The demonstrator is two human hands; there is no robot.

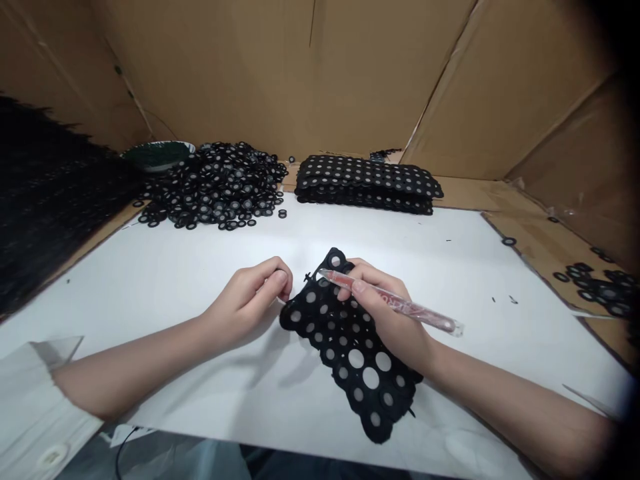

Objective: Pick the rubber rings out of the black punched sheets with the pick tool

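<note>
A black panel (337,340) made of linked rings with pale centres is held slanted over the white board. My right hand (385,300) is closed round a slim red tool in a clear wrapper (410,309), its tip near the panel's upper edge; whether it is a pen or another tool I cannot tell. Those fingers also rest on the panel. At the panel's left corner my left hand (260,293) is closed in a pinch, and what its fingers hold is hidden. A small black tie-like scrap (307,277) sticks out at the panel's edge between the hands.
A heap of loose black rings (215,187) lies at the back left, beside a bowl of dark green bits (159,153). Stacked ring panels (367,183) stand at the back. Dark bristly material (45,200) fills the left side. More rings (607,287) lie right, before cardboard walls (265,73).
</note>
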